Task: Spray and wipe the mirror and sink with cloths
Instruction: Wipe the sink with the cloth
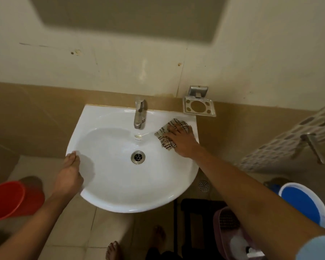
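Observation:
A white wall-hung sink (120,186) fills the middle of the view, with a steel tap (139,114) at its back and a drain (138,157) in the bowl. My right hand (182,141) lies flat on a checked cloth (164,136) and presses it onto the sink's right rim beside the tap. My left hand (69,173) grips the sink's left front rim, its fingers curled over the edge. The lower edge of the mirror (128,14) shows at the top of the wall.
A metal soap dish (199,106) is fixed to the wall right of the sink. On the floor stand a red bucket (11,199) at left, a blue bucket (304,203) and a purple basket (227,226) at right, with a dark stool (199,207) below the sink. A towel rail (311,145) juts out at right.

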The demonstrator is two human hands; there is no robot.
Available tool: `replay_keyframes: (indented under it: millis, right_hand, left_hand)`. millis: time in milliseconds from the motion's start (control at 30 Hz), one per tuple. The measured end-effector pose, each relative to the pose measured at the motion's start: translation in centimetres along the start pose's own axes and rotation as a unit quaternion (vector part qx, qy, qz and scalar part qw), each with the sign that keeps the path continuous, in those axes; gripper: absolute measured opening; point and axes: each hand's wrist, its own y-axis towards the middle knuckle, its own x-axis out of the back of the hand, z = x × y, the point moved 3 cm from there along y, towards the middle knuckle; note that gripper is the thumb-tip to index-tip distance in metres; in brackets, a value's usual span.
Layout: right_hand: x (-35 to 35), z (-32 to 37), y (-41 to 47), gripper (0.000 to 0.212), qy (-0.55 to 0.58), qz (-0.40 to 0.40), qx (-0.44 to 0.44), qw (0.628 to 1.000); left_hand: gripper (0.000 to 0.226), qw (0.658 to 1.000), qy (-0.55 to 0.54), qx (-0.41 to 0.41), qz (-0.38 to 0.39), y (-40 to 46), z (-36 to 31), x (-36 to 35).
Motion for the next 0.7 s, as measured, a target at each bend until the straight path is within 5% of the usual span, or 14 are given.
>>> replay_keyframes:
  millis: [167, 300, 533, 700]
  right_hand:
    - [0.9, 2.6, 3.9, 0.076, 0.076, -0.019, 0.046, 0.996]
    - [0.4, 2.2, 4.0, 0.086, 0.016, -0.042, 0.049, 0.998]
    - [-1.3, -1.4, -0.5, 0.092, -0.016, -0.052, -0.061, 0.997]
    - [-4.2, -0.4, -5.9, 0.069, -0.047, -0.011, -0.078, 0.996]
  left_hand:
    - [0.071, 1.0, 0.022, 0.004, -0.002, 0.3, -0.1, -0.2]
    - [0.072, 0.999, 0.032, -0.001, 0.011, 1.2, 0.3, 0.1]
    - [0.071, 0.998, 0.04, -0.038, -0.005, 3.9, 0.7, 1.0]
    - [0.066, 0.995, 0.058, -0.085, -0.01, 5.2, 0.9, 0.8]
